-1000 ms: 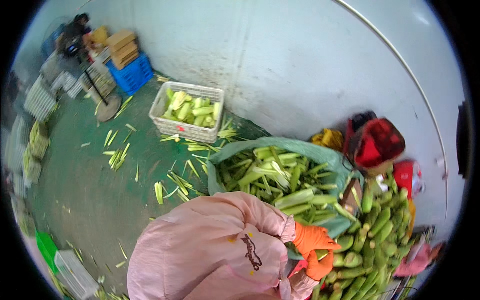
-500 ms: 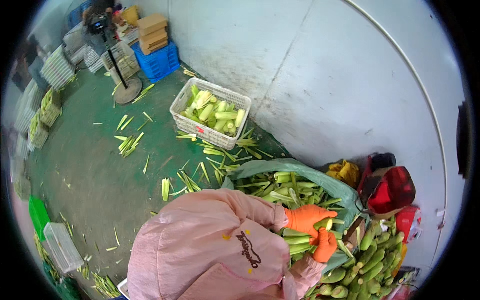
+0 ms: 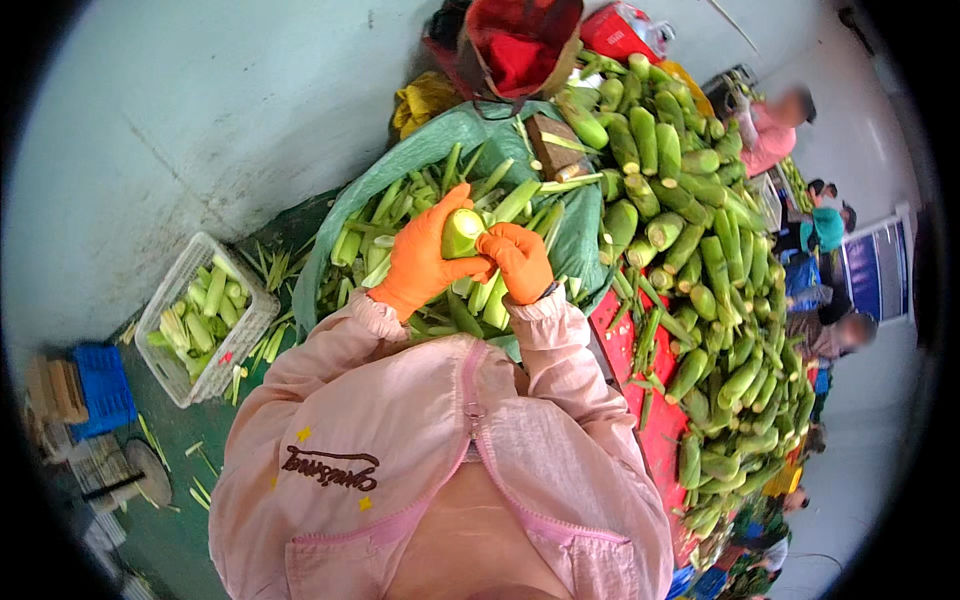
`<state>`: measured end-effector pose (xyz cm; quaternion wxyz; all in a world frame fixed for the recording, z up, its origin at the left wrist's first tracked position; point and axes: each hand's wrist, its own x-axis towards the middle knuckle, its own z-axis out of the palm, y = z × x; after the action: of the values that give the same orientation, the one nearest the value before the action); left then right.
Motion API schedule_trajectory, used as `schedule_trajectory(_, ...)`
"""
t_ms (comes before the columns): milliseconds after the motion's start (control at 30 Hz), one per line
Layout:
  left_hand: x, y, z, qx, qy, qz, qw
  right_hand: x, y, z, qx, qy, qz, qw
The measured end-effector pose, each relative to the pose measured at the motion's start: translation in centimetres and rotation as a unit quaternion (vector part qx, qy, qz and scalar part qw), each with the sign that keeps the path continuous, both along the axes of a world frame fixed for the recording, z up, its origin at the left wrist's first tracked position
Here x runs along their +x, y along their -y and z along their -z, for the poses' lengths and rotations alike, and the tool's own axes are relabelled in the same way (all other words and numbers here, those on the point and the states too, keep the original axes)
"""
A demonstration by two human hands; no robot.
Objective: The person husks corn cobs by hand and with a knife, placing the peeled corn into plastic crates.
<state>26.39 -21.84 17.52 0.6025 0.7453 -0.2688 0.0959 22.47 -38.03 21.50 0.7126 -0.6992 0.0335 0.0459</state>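
Husking in progress: left hand [image 3: 420, 262] wraps its fingers around a corn ear [image 3: 461, 232] above the green sack [image 3: 420, 150], right hand [image 3: 518, 262] at its 3 o'clock pinching husk; judged next, a firm downward strip.

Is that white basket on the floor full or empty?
Partly full. The basket holds a layer of pale green cobs, with its mesh walls still showing above them.
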Motion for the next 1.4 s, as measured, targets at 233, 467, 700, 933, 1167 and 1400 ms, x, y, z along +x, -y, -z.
schedule_trajectory(233,0.7,1.7,1.1,-0.339,-0.26,0.225,0.876,-1.1,-0.7,1.5,0.14,0.08,0.059,0.985)
schedule_trajectory(467,6.6,-1.0,3.5,-0.539,-0.363,0.006,0.76,-2.1,4.6,3.8,0.441,0.135,0.243,0.853)
schedule_trajectory(700,7.3,-3.6,2.1,-0.462,-0.301,-0.002,0.834,-0.3,7.7,5.4,0.299,0.097,0.267,0.911)
schedule_trajectory(933,4.4,-1.2,0.5,-0.27,-0.233,0.234,0.904,3.4,-0.7,-1.2,-0.435,0.126,0.014,0.891)
schedule_trajectory(1167,3.5,-1.6,-0.7,-0.212,-0.216,0.306,0.903,3.1,0.6,0.0,-0.261,0.047,-0.046,0.963)
schedule_trajectory(1400,2.9,-0.8,1.5,-0.246,-0.29,0.167,0.91,1.7,0.1,2.5,0.125,-0.008,0.065,0.99)
